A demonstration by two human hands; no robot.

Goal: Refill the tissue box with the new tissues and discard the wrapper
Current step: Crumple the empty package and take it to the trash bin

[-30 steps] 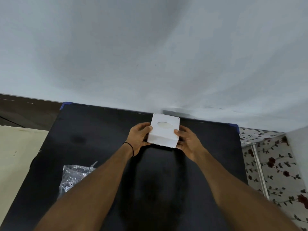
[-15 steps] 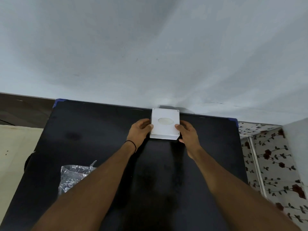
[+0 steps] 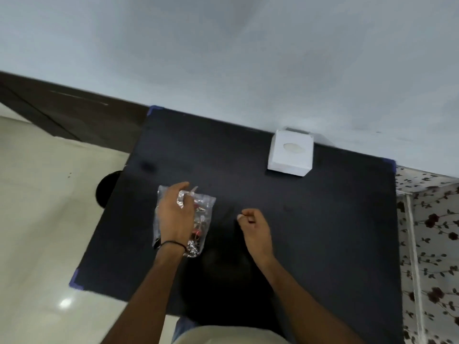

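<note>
The white tissue box (image 3: 291, 155) stands alone at the far edge of the black table (image 3: 323, 219), against the wall, its oval opening facing up. A crumpled clear plastic wrapper (image 3: 202, 214) lies on the table's left part. My left hand (image 3: 175, 214) rests on top of the wrapper, fingers curled over its upper edge. My right hand (image 3: 253, 225) hovers over the middle of the table in a loose fist with nothing in it, well short of the box.
A pale wall (image 3: 248, 58) rises right behind the table. Cream floor tiles (image 3: 44, 194) lie to the left, with a dark round object (image 3: 106, 188) under the table's left edge. A floral cloth (image 3: 432, 244) borders the right side.
Both hands have let go of the tissue box and drawn back. The left hand has moved down-left onto the wrapper. The view has swung, so the box now sits farther right.
</note>
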